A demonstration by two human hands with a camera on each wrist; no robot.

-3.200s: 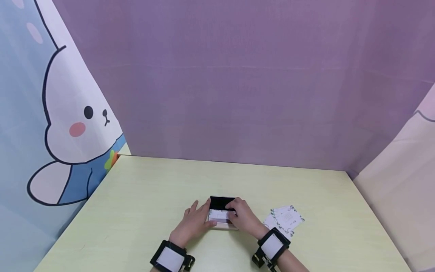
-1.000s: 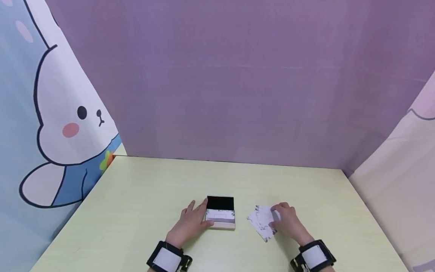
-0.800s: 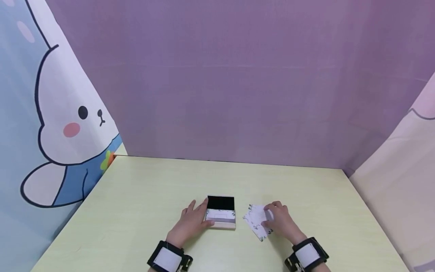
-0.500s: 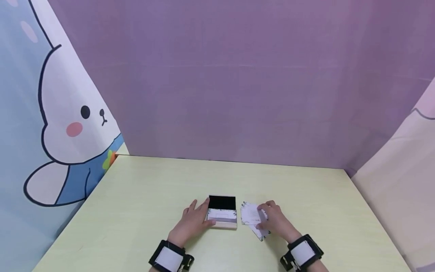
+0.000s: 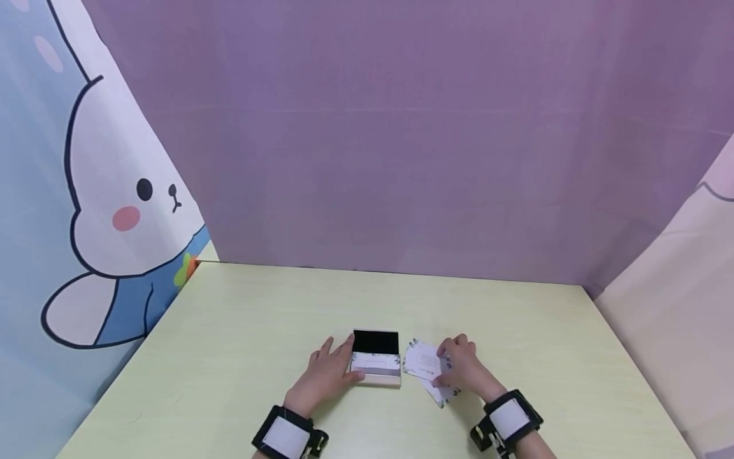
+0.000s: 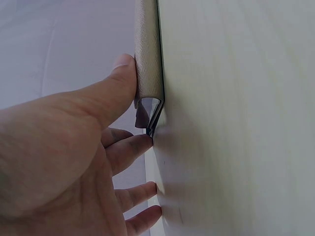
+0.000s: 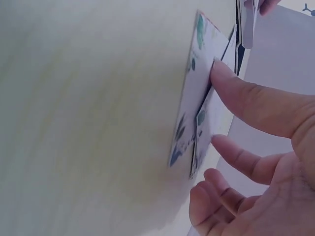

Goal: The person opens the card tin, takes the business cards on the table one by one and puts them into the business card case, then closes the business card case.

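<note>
1. At lower left of centre in the head view, our left hand (image 5: 325,376) rests against the left side of the open card case (image 5: 375,360). In the left wrist view the thumb (image 6: 106,96) presses the case's beige wall and the fingers lie fairly straight along its end, so it braces the case rather than clasping it. We judge that if this pressure slackens, the light case could skid on the smooth pale table (image 5: 241,331) once anything pushes into it.

2. The case sits at lower centre of the head view, its black lid raised at the back and a white card showing in the tray. A card arriving at a slant could catch the tray's rim and buckle, or tip the lid shut.

3. Just right of the case, our right hand (image 5: 461,370) holds a small fan of white cards (image 5: 425,368) with leafy print. In the right wrist view the thumb (image 7: 246,98) pins them against the fingers, and the cards are splayed, not squared.

4. Because the fan is uneven, we think the lower cards could slip out and scatter on the table, or several could go in together and jam.
</note>
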